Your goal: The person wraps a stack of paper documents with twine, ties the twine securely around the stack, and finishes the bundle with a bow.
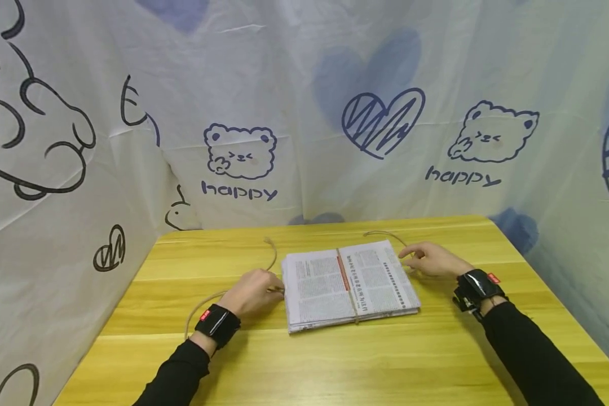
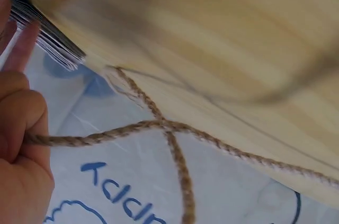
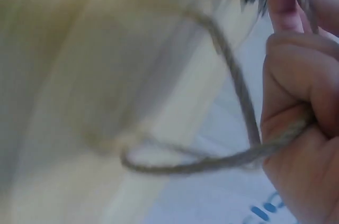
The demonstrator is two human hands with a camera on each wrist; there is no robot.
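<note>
A stack of folded newspapers [image 1: 320, 282] lies on the table, crossed by a strand of twine [image 1: 356, 317]. At its left edge is my left hand [image 1: 254, 290], its fingertips close to the paper. In the left wrist view that hand's curled fingers grip a brown twisted rope [image 2: 95, 137], which crosses another strand. Beyond the stack's right edge, my right hand [image 1: 433, 259] has thumb and index finger near the paper. The right wrist view shows rope [image 3: 212, 167] running into its curled fingers and looping beside them. The underside of the stack is hidden.
The yellow wood-grain table [image 1: 304, 366] has a printed white cloth [image 1: 304, 73] hanging behind it and along both sides. One loose rope end [image 1: 269, 241] lies left of the stack, another [image 1: 378, 232] behind it. Each wrist wears a black strap [image 1: 218, 325].
</note>
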